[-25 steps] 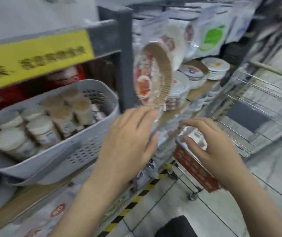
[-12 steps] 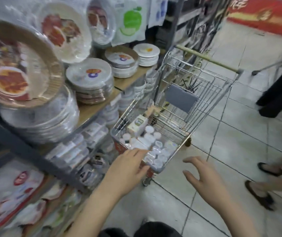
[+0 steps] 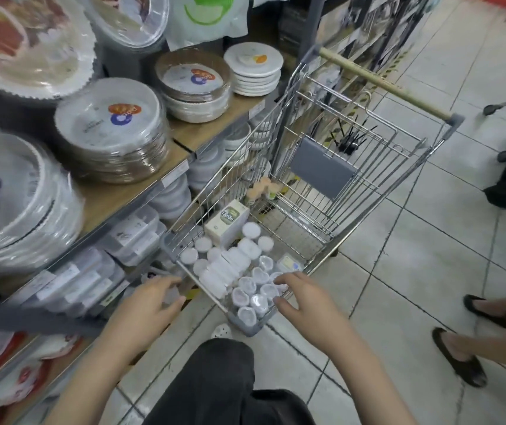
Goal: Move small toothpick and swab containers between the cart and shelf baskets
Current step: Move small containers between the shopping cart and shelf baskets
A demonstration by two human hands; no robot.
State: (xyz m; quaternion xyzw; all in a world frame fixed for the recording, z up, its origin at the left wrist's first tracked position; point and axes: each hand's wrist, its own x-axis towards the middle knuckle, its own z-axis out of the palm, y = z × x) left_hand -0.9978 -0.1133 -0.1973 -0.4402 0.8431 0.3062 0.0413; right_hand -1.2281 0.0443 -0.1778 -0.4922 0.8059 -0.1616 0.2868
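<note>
Right now your right hand (image 3: pixel 303 302) is nearer: its grip is spread, fingertips touching the small tubs (image 3: pixel 253 294) packed upright in the cart's (image 3: pixel 368 167) near corner. Your left hand (image 3: pixel 147 308) hovers loosely curled and empty, just outside the cart's near-left edge.

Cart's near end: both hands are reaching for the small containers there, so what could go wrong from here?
1. The small white-lidded containers are packed tight; the right hand, fingers spread over them, may knock neighbours over when it lifts one.
2. The left hand is outside the cart's near rim and could catch the wire when it goes in.
3. The cart is on wheels, so a push could roll it toward the feet nearby.
</note>
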